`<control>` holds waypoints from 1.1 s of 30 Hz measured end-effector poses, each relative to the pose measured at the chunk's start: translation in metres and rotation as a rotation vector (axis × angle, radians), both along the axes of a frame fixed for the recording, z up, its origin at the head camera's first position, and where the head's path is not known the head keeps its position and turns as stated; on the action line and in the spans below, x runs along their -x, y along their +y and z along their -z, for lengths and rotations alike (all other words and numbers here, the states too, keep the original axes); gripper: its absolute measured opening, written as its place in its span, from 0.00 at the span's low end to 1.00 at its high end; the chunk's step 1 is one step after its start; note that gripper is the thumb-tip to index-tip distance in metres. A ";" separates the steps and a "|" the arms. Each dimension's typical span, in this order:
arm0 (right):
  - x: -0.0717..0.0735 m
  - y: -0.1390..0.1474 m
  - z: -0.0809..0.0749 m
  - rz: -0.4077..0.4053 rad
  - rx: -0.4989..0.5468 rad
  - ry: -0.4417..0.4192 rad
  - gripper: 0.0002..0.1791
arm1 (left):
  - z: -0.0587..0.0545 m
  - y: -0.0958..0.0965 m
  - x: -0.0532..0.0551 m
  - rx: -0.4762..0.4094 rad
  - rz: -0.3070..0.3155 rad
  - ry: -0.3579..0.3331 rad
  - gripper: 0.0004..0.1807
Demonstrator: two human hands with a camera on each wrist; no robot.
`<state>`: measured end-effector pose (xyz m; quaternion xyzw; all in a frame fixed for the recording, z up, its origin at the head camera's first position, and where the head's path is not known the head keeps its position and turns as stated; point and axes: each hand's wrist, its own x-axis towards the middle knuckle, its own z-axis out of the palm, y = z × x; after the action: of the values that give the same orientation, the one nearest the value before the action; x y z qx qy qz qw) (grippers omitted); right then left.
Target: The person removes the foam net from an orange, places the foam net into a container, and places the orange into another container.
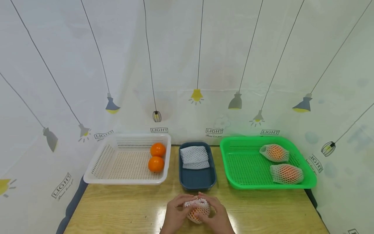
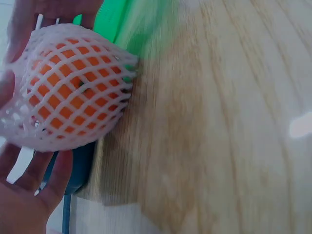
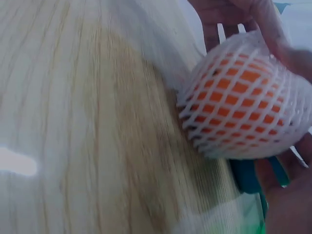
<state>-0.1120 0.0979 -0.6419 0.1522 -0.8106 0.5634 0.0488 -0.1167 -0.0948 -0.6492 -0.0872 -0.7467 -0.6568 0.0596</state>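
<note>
An orange in a white foam net sleeve [image 1: 198, 214] is held between both hands at the front middle of the wooden table. My left hand [image 1: 175, 211] grips its left side, fingers bent over the top. From the right, my right hand [image 1: 217, 214] curls round the sleeve, with the thumb low on the near side. The left wrist view shows the net sleeve [image 2: 80, 92] stretched over the fruit, its open mesh end facing the tabletop. In the right wrist view the netted orange [image 3: 239, 100] has fingers above and below it.
Behind the hands stands a dark blue tray [image 1: 197, 182] with flat white foam nets [image 1: 195, 157]. A white basket [image 1: 125, 181] at left holds two bare oranges [image 1: 156, 164]. At right, a green basket [image 1: 248, 184] contains two netted oranges [image 1: 287, 174]. A printed curtain [image 1: 187, 58] surrounds the table.
</note>
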 end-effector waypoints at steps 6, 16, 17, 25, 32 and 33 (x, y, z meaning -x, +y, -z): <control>0.002 0.010 0.003 -0.106 -0.096 -0.231 0.47 | 0.005 -0.012 0.000 0.051 0.210 -0.136 0.33; 0.004 0.015 0.005 -0.090 -0.039 -0.148 0.36 | 0.008 -0.012 0.000 -0.092 0.254 -0.155 0.21; 0.004 0.014 0.005 -0.084 -0.021 -0.137 0.34 | 0.007 -0.011 0.000 -0.088 0.229 -0.142 0.19; 0.005 0.004 0.002 0.019 0.064 -0.054 0.22 | 0.000 -0.009 -0.001 0.034 0.066 0.007 0.14; 0.003 -0.013 0.004 0.159 0.130 0.066 0.17 | 0.000 -0.007 0.001 0.104 -0.070 0.085 0.22; 0.002 -0.015 0.003 0.187 0.137 0.081 0.18 | 0.000 -0.006 0.001 0.106 -0.085 0.099 0.22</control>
<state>-0.1141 0.0824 -0.6449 0.0946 -0.7782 0.6039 0.1441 -0.1180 -0.1010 -0.6491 -0.0909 -0.7794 -0.6082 0.1198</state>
